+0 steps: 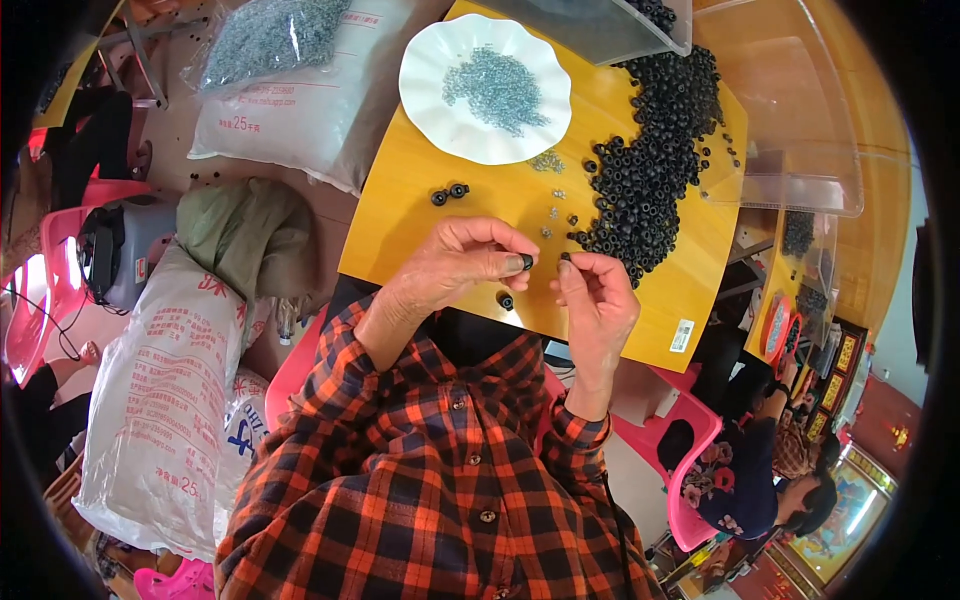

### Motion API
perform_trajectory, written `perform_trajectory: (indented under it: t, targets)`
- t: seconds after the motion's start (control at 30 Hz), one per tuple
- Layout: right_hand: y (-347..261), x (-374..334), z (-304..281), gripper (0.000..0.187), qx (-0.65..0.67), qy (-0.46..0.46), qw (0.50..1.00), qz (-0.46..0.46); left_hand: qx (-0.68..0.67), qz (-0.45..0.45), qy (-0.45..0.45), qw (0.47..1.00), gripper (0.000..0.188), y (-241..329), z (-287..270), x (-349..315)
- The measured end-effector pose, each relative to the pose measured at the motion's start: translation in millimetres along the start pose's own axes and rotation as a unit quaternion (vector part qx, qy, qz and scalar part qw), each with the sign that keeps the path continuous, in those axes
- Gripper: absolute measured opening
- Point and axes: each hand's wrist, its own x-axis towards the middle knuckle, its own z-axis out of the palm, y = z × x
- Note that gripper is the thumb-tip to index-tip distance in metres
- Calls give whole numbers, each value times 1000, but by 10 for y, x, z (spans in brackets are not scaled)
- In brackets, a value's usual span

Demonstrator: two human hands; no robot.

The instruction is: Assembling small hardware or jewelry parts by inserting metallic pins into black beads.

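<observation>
- Crowding my right hand [603, 302]: a big heap of black parts [645, 170] on the yellow table [400, 225]
- Left hand [462, 258]'s pinching a glossy black piece [526, 262] over the table, right's pinching a small dark bit [565, 257]
- Scalloped white plate [425, 115] holds pale see-through bits [495, 85], clear bin [595, 28] has black ones

Wears an orange-and-black checked shirt [400, 490], fastened down the front by round dark buttons [475, 459]; shows matching sleeves [578, 440] and a thin black cord [616, 518] at the right side

Glossy black pieces [640, 190] (plastic, seemingly); smooth wood-grain table [410, 180].
</observation>
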Motion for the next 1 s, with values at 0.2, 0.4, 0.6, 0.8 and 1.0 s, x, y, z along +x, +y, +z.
perform_trajectory:
  t: [0.2,0.4,0.6,0.8,1.0]
  targets:
    - [-65,-41,78,14,39,-18,999,-7,-11,8,13,1000,20,-6,-6,4]
    - [-61,-64,108,13,28,-25,999,-34,-24,15,8,1000,20,-20,-21,17]
    - [-101,-83,161,12,55,0,998,-26,-36,27,-1,999,21,-16,-19,10]
    - [-72,-79,164,12,35,-14,996,-82,-31,33,-1,999,22,-30,-13,16]
    - [-82,-85,205,11,49,-36,993,-104,-37,44,-15,998,23,-18,-7,19]
